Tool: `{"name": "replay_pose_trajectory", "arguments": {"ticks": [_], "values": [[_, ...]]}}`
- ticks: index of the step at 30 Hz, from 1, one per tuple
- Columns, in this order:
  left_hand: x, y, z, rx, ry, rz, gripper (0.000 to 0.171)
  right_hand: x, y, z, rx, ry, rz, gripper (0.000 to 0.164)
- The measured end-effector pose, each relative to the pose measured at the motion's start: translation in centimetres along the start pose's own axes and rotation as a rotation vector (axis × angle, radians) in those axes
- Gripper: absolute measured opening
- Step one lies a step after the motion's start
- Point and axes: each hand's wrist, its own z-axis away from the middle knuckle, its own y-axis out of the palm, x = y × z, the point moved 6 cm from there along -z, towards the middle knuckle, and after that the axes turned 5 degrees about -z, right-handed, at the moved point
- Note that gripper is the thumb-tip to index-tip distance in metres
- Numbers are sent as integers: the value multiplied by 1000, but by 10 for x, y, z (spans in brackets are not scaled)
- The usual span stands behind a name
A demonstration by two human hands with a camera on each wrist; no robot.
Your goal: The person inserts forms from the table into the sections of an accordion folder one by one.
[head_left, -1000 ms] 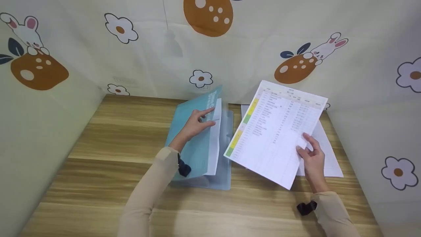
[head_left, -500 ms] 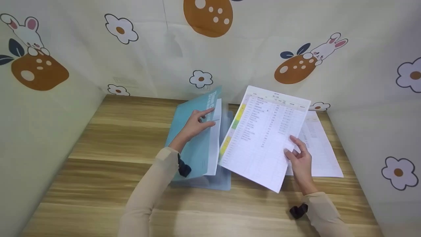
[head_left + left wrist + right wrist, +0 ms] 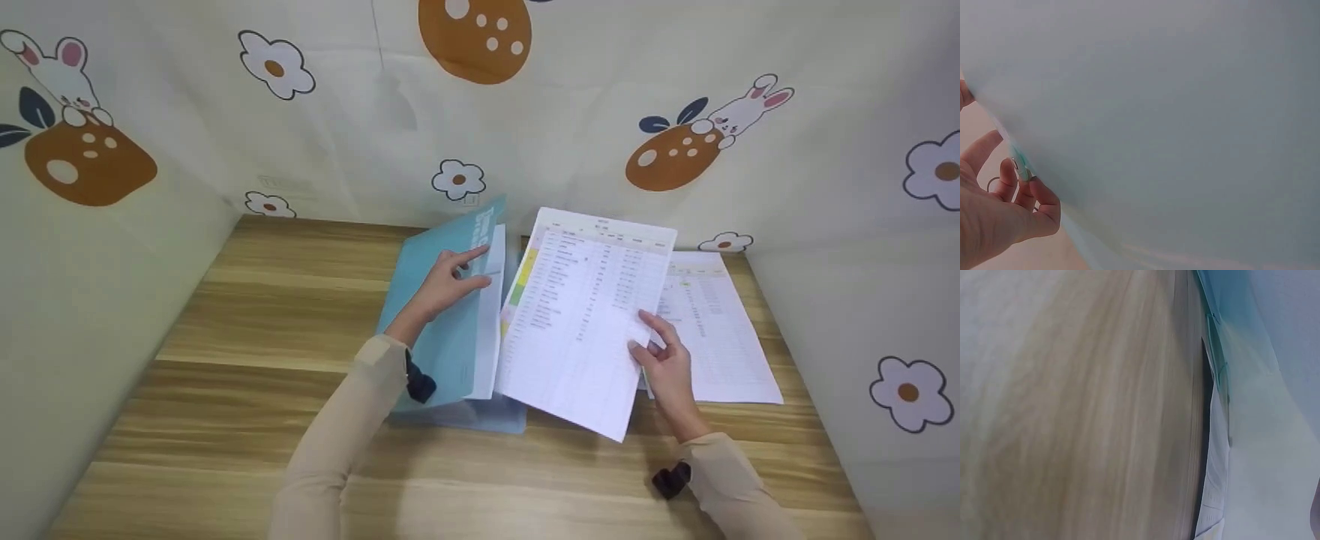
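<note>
Printed sheet (image 3: 577, 330): shifted leftward since the earlier frames, towards the blue folder (image 3: 454, 352); now tilted above the table (image 3: 247, 315), its lower left edge partly hidden behind the white paper (image 3: 487, 337) under the raised cover.
Right hand (image 3: 667, 364): carried left together with the sheet, whose right edge is pinched between thumb and fingers.
Left hand (image 3: 450, 281): kept in place; the free edge of the folder's cover is grasped and held up, with index finger and thumb spread apart.
Second sheet (image 3: 724, 337): laid flat at the right, partly covered by the first.
Backdrop (image 3: 352, 135): decorated with rabbits, flowers and orange fruit shapes.
</note>
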Motion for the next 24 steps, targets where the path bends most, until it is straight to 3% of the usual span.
{"name": "replay_pose_trajectory", "arguments": {"ticks": [10, 18, 24], "values": [[0, 0, -1, -3, -2, 7, 54, -14, 14, -11, 86, 41, -68, 48], [-1, 0, 1, -6, 16, 27, 54, -16, 26, -18, 116, 210, -99, 49], [0, 1, 0, 1, -12, 11, 54, -18, 35, -26, 137, 246, -48, 48]]}}
